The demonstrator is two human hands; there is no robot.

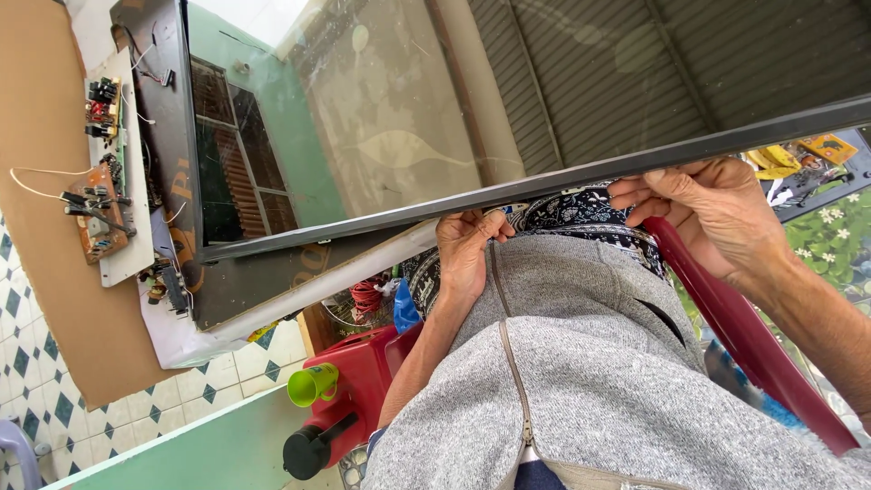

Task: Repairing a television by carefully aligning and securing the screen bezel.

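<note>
I see a large flat screen panel with a glossy, reflective face [508, 91] lying across the upper part of my view, its thin black frame edge [544, 186] running from lower left to upper right just in front of the body. My right hand [712, 213] sits on that edge at the right, fingers curled over the dark strip and pressed against it, thumb tucked underneath. My left hand [464, 249] is lower and nearer the middle, fingertips pinched together just under the edge beside the zip of my grey knitted top [590, 363]; whether they pinch something small I cannot tell, since the fingers hide it. Under the right wrist runs the dark red plastic chair arm [744, 336]. At the far left a green and brown circuit board with wires [100, 191] lies on a white sheet, which rests on brown cardboard [45, 227] over the diamond-patterned tile floor [23, 363]. Below the panel stands a red plastic container [358, 381] (a lime-green cup [310, 386] touches its side).
</note>
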